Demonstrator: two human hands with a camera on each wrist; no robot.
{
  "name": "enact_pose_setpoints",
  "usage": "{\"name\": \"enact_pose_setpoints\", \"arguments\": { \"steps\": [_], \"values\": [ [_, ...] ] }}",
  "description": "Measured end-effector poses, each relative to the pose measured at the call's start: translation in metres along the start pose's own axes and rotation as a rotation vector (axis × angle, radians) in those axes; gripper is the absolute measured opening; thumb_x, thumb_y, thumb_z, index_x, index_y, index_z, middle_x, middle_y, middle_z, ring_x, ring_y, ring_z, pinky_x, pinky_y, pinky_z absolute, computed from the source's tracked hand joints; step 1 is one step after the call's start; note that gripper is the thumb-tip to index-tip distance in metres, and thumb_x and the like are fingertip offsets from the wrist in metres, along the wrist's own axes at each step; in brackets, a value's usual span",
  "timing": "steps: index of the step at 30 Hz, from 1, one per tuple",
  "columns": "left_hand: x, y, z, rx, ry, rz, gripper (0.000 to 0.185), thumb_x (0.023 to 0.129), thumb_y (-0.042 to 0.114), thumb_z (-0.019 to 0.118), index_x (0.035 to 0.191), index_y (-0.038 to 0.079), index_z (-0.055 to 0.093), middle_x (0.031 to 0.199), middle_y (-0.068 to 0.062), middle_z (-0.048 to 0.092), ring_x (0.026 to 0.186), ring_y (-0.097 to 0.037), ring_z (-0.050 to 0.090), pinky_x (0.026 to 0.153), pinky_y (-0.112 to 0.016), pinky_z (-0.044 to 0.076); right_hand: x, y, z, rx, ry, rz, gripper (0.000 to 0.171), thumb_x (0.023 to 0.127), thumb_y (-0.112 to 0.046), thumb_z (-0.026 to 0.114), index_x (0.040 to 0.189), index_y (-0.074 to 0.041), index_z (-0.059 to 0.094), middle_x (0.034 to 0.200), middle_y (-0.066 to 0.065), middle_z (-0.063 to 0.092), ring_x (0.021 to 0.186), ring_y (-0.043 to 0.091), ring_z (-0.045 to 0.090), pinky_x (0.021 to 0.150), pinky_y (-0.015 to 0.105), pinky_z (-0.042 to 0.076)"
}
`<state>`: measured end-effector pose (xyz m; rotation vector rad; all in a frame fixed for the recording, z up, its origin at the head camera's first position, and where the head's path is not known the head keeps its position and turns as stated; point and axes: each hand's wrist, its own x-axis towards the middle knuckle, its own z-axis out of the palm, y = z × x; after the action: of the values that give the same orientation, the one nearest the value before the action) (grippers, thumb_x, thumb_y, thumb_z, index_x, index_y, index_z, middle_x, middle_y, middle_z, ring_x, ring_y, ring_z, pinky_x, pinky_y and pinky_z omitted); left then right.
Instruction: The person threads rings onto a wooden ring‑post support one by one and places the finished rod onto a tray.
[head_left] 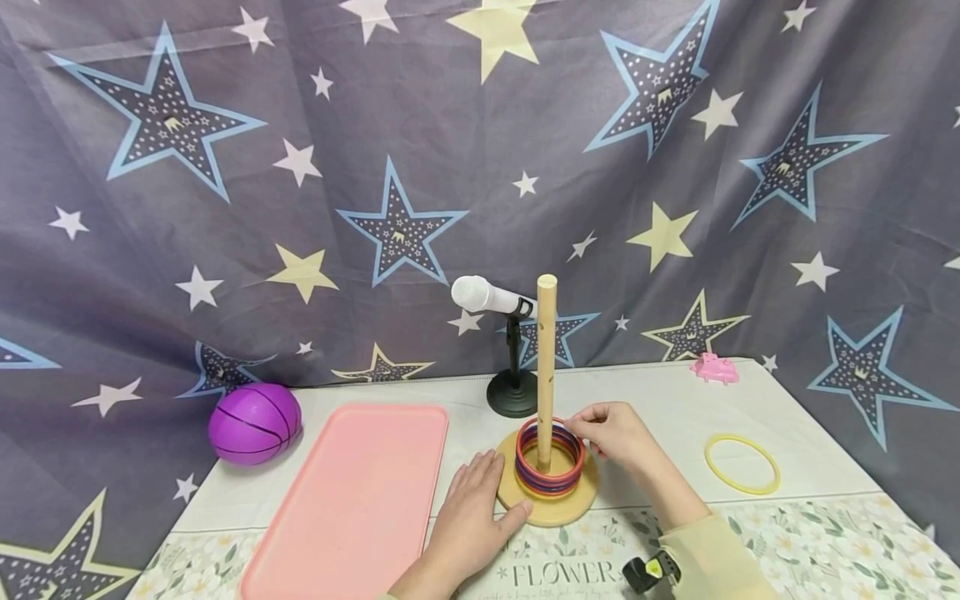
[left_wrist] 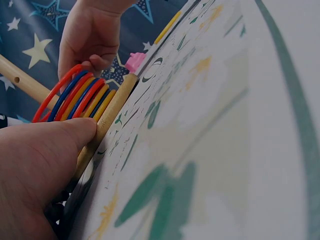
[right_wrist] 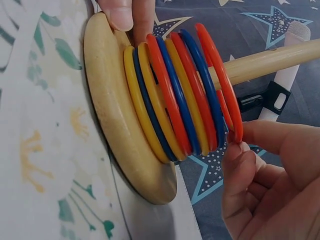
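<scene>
A wooden base carries an upright wooden peg with several stacked rings in red, blue and yellow around it. Between thumb and forefinger, my right hand pinches the topmost red ring. That ring still encircles the peg, tilted a little off the blue one below. My left hand rests at the base's left edge, its fingers straight and its thumb pressed against the near rim, beside the lowest rings.
A yellow ring lies on the table at right, with a small pink toy behind it. Behind the peg, a white microphone sits on a black stand. At left are a pink tray and a purple ball.
</scene>
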<state>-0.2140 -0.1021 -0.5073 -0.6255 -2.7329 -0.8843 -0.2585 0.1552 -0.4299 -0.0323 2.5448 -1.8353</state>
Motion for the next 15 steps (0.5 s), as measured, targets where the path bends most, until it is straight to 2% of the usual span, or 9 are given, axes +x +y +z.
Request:
{"name": "enact_pose_setpoints", "arguments": {
  "steps": [9,15],
  "values": [
    [-0.0002,-0.0010,0.0001,-0.002,0.000,0.002,0.088,0.104,0.063,0.067,0.158,-0.006,0.054,0.164,-0.027,0.051,0.156,-0.046,0.043,0.130,-0.065,0.028,0.0034,0.0061,0.0027,-0.013,0.002,-0.021,0.021,0.097,-0.013,0.081,0.100,0.007,0.079,0.063,0.000,0.058,0.050,0.010,0.047,0.047,0.023,0.040],
    [0.0001,0.0038,-0.0050,0.001,-0.013,-0.002,0.085,0.104,0.057,0.071,0.157,-0.007,0.054,0.163,-0.028,0.052,0.155,-0.047,0.044,0.129,-0.065,0.029,0.0042,0.0087,0.0041,-0.012,0.010,-0.014,0.020,0.097,-0.012,0.081,0.100,0.007,0.078,0.066,0.001,0.060,0.050,0.011,0.047,0.047,0.023,0.041]
  ]
}}
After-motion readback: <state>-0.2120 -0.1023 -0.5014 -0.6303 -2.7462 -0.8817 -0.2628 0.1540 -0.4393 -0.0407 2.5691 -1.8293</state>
